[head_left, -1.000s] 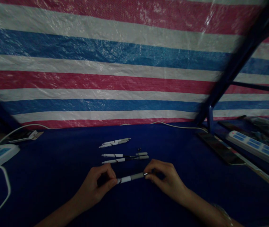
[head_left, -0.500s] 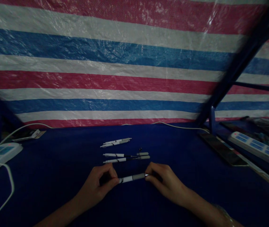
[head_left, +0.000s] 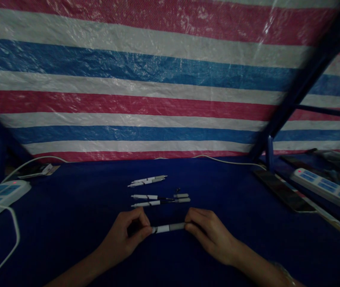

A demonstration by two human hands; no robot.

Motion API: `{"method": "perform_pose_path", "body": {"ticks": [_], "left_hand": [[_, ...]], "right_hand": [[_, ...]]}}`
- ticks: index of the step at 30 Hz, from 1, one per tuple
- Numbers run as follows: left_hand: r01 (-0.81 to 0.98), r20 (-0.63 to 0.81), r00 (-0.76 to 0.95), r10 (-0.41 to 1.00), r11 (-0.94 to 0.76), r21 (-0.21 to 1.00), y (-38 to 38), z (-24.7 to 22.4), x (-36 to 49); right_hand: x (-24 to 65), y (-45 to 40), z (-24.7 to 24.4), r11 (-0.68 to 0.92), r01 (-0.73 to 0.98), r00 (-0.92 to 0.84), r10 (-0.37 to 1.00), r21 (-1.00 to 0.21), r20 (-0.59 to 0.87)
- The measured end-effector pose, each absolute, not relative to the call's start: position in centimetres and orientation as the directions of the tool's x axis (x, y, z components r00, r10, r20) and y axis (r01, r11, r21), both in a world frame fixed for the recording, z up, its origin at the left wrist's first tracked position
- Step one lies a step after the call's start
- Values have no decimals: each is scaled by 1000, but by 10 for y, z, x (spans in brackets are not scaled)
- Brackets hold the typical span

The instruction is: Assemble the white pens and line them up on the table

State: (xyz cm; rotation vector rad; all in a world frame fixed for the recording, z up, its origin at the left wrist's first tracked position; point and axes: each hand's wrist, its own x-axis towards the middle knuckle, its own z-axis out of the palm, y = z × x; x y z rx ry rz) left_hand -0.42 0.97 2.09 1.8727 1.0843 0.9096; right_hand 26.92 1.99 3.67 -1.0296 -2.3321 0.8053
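Observation:
A white pen with a grey grip (head_left: 169, 228) is held level between my two hands, close above the blue table. My left hand (head_left: 128, 233) pinches its white end between thumb and fingers. At the grey tip end, my right hand (head_left: 210, 235) closes its thumb and fingers, hiding the tip. Just beyond lie two pens taken apart: white barrels (head_left: 146, 203) with dark refills showing, and grey grip sections (head_left: 182, 200) at their right. Small dark parts (head_left: 178, 190) lie behind these. Farther back, two whole pens (head_left: 147, 181) rest side by side.
White power strips stand at the left (head_left: 5, 197) and right (head_left: 328, 187). A dark phone (head_left: 283, 190) lies at the right. White cables (head_left: 16, 227) run along the left and back. A striped sheet (head_left: 158, 91) hangs behind the blue table (head_left: 83, 191), between blue frame bars (head_left: 292, 87).
My right fingers have moved over the pen's metal tip, which showed before and is now covered. The view has shifted slightly; the other pens lie as they were.

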Motion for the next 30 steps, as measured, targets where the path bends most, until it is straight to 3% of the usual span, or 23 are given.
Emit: {"method": "perform_pose_path", "body": {"ticks": [10, 18, 24, 30], "left_hand": [[425, 338, 412, 846, -507, 750, 8, 10, 0], [472, 538, 514, 668, -744, 473, 15, 17, -2], [644, 473, 416, 777, -619, 450, 51, 36, -19], [761, 432, 343, 834, -516, 393, 95, 32, -36]], "right_hand": [[264, 28, 24, 241, 454, -480, 877, -858, -7], [262, 34, 18, 198, 379, -422, 907, -904, 22], [267, 37, 31, 309, 330, -366, 913, -892, 181], [274, 44, 22, 226, 296, -297, 945, -928, 136]]}}
